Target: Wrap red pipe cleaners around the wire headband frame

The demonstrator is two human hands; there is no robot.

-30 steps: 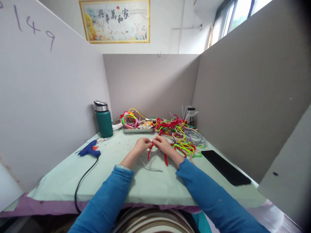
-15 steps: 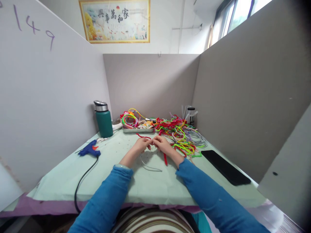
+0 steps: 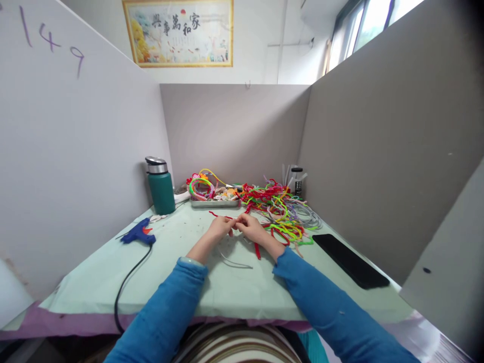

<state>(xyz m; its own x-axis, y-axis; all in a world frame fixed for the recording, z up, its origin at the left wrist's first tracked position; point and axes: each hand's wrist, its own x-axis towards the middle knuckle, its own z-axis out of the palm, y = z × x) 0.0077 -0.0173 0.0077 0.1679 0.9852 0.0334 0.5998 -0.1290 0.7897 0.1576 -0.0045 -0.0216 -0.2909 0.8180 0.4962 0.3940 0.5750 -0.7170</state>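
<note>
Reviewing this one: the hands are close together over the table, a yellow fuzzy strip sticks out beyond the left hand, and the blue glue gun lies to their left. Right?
Not quite: the head view shows the fuzzy strip beyond the left hand is red, not yellow. The rest is right.

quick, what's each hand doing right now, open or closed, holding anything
Left hand: closed in a pinch, holding a red fuzzy stem.
Right hand: closed, fingertips at the left's; what it pinches is hidden.

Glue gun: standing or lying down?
Lying down: the blue glue gun rests flat on the table cover, its orange trigger facing sideways.
</note>
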